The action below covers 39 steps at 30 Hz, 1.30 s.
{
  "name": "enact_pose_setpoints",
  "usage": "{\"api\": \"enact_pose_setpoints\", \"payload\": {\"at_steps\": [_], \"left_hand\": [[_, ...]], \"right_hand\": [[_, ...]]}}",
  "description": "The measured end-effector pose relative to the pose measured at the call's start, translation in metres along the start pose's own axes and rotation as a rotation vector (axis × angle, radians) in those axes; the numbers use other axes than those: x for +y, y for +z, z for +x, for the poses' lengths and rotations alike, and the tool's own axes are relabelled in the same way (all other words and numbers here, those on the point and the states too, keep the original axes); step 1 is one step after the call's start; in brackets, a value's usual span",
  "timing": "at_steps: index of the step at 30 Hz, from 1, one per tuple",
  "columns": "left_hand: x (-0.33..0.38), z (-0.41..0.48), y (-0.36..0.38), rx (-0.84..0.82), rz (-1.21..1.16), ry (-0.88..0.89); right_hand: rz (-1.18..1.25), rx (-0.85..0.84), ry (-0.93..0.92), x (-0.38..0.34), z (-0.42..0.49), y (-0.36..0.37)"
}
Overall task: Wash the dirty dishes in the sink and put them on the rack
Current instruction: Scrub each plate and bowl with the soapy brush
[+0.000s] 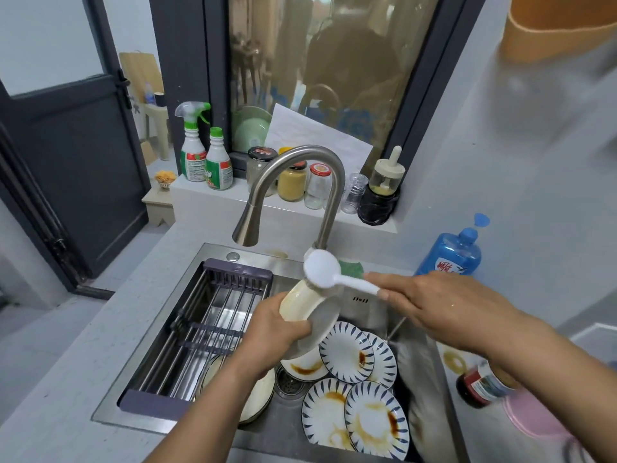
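Note:
My left hand [270, 332] grips a cream bowl [302, 305], tilted on its side above the steel sink [377, 305]. My right hand [444, 309] holds a white dish brush [322, 267] by its handle, with the round head pressed on the bowl's upper rim. Several blue-striped white plates [347, 349] smeared with brown sauce lie in the sink's right half. Another stained plate [377, 419] lies nearest me. A dark slatted drying rack [213, 315] spans the left half of the sink, with nothing on it. A cream dish [257, 396] lies beneath it, partly hidden by my forearm.
The curved steel faucet [293, 192] arches over the sink, with no water running. A blue detergent bottle [450, 255] stands on the right counter, a dark jar [480, 385] closer in. Spray bottles [193, 152] and jars [293, 182] line the window ledge behind.

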<state>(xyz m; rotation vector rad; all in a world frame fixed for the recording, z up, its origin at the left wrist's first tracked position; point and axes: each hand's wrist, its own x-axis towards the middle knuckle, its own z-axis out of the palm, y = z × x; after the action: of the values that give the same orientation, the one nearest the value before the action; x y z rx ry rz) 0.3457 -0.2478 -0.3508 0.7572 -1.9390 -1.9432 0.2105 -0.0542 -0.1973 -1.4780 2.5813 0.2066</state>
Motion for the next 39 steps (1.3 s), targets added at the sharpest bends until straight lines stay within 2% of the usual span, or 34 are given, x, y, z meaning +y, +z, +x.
{"api": "enact_pose_setpoints", "payload": {"at_steps": [4, 10, 13, 17, 21, 25, 28, 34, 39], "left_hand": [[-0.002, 0.000, -0.003, 0.011, -0.070, 0.017], [-0.008, 0.000, 0.004, -0.022, -0.132, -0.013], [-0.006, -0.001, 0.004, 0.020, -0.343, -0.073], [-0.006, 0.004, -0.005, 0.085, -0.574, -0.115], [-0.014, 0.008, -0.007, 0.038, -0.856, -0.147], [-0.023, 0.007, -0.004, 0.004, -1.114, -0.290], [-0.026, 0.009, 0.000, 0.038, -1.193, -0.322], [-0.026, 0.014, 0.019, 0.169, -1.169, -0.447], [-0.028, 0.021, 0.028, 0.303, -1.217, -0.555]], "right_hand": [[0.107, -0.020, 0.091, 0.029, 0.003, -0.003], [0.027, -0.014, -0.069, -0.005, -0.006, 0.000], [0.055, 0.002, 0.000, 0.017, -0.002, 0.008], [0.129, -0.063, 0.115, 0.057, -0.001, 0.035], [0.365, -0.058, 0.137, 0.061, -0.001, 0.052], [0.468, -0.109, 0.128, 0.054, -0.007, 0.056], [0.412, -0.140, 0.108, 0.040, -0.016, 0.049], [0.005, -0.140, 0.040, -0.011, -0.027, 0.048], [-0.107, -0.119, 0.008, -0.022, -0.029, 0.061]]}}
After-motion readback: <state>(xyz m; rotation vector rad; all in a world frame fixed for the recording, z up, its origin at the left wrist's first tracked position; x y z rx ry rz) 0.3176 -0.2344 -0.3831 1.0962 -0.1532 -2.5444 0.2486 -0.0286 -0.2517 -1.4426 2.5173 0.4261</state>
